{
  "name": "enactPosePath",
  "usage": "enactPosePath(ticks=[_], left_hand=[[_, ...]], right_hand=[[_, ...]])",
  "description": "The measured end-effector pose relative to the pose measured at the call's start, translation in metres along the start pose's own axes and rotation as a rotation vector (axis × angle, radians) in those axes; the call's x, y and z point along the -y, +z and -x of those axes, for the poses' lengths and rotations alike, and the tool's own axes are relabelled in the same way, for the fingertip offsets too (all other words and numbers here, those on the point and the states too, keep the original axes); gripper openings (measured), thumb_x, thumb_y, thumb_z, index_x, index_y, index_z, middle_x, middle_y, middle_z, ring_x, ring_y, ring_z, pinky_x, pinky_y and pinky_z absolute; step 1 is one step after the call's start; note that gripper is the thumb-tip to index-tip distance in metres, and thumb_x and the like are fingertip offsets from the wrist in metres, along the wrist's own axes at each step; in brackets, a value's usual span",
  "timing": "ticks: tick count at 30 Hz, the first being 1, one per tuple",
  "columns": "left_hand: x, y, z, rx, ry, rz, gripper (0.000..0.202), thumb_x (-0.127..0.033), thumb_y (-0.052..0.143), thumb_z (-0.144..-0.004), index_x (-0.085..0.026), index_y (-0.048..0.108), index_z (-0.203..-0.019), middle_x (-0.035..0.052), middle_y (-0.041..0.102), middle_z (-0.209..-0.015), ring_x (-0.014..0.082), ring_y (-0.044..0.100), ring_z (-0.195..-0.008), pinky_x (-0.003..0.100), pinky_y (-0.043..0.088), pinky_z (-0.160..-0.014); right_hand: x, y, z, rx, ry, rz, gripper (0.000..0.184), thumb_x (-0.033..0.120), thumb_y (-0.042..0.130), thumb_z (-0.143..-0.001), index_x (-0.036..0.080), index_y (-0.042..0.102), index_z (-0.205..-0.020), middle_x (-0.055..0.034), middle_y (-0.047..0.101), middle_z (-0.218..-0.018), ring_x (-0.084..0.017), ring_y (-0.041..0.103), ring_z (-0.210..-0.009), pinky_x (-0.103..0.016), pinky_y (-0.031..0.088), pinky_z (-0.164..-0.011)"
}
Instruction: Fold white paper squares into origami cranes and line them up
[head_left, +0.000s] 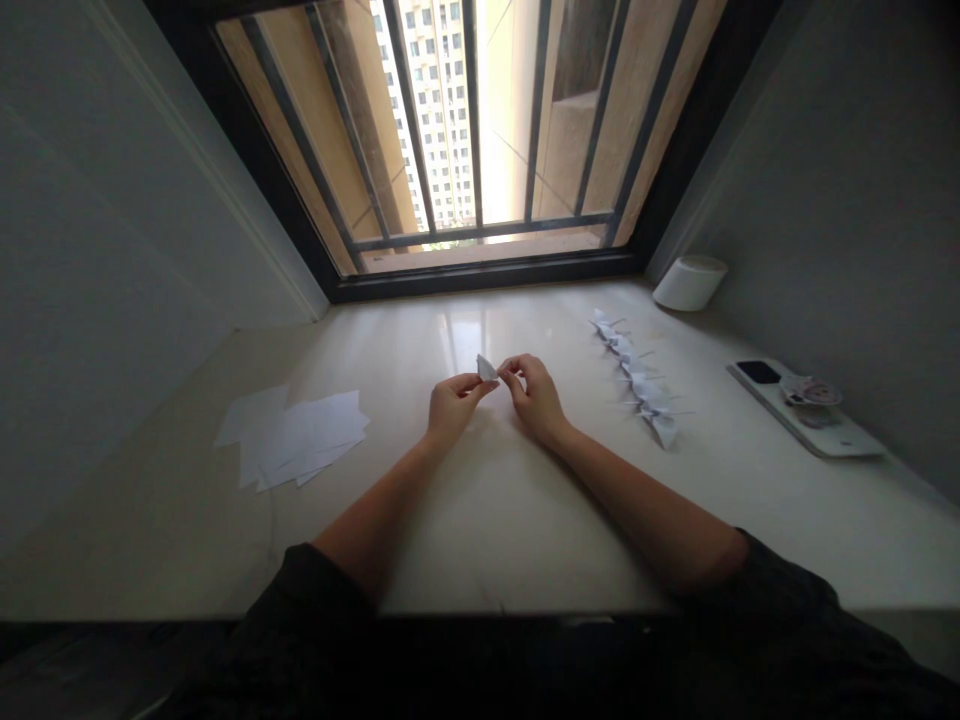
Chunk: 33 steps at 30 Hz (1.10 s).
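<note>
Daylight falls across a pale sill [465, 540]. Above its middle, a small paper [486, 369], apparently part-folded, is pinched in the left hand [454, 408]; the right hand [534, 398] meets its edge, clamped or not I cannot tell. Rightward, a row of folded pieces [636, 375] looks done; leftward, flat sheets [304, 435] remain unfolded. Markings on the phone's [840, 440] round attachment [811, 390] are illegible.

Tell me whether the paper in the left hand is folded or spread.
Folded: the paper pinched by the left hand shows as a small, pointed shape, much smaller than the flat sheets.
</note>
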<state>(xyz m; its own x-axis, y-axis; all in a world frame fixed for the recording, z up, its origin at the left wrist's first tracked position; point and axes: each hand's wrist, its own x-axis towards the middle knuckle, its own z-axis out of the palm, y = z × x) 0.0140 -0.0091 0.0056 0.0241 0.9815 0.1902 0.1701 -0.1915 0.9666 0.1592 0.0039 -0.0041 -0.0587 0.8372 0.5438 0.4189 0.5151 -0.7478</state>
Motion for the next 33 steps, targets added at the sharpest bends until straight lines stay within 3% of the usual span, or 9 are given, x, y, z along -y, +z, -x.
enactPosePath(ticks=[13,22,33], left_hand=[[0.0070,-0.0035,-0.0025,0.040,-0.002,-0.054,0.035,-0.047,0.065,-0.068,-0.015,0.072,-0.081,0.0004,0.067,-0.071,0.0153,0.059,-0.068,0.023,0.042,-0.062],[-0.0008,-0.0047,-0.0013,-0.021,-0.056,0.021,0.032,-0.046,0.067,-0.067,-0.015,0.073,-0.072,0.0040,0.070,-0.070,0.0144,0.058,-0.066,0.024,0.041,-0.064],[0.0021,-0.0045,-0.0025,0.041,-0.055,0.064,0.034,-0.047,0.065,-0.069,-0.015,0.073,-0.076,0.0086,0.072,-0.082,0.0204,0.065,-0.078,0.030,0.046,-0.076]], right_hand=[[0.0067,-0.0074,-0.0037,0.076,-0.128,0.071,0.006,0.025,0.050,-0.085,0.023,0.054,-0.081,-0.0048,0.059,-0.085,-0.022,0.050,-0.088,-0.039,0.040,-0.081],[0.0042,-0.0064,-0.0045,0.134,-0.134,0.088,0.009,0.026,0.049,-0.086,0.022,0.056,-0.080,-0.0049,0.059,-0.084,-0.022,0.049,-0.087,-0.038,0.040,-0.081],[0.0019,-0.0015,-0.0030,0.131,-0.091,0.087,0.011,0.022,0.045,-0.086,0.022,0.053,-0.078,-0.0059,0.058,-0.084,-0.023,0.049,-0.086,-0.038,0.040,-0.080]])
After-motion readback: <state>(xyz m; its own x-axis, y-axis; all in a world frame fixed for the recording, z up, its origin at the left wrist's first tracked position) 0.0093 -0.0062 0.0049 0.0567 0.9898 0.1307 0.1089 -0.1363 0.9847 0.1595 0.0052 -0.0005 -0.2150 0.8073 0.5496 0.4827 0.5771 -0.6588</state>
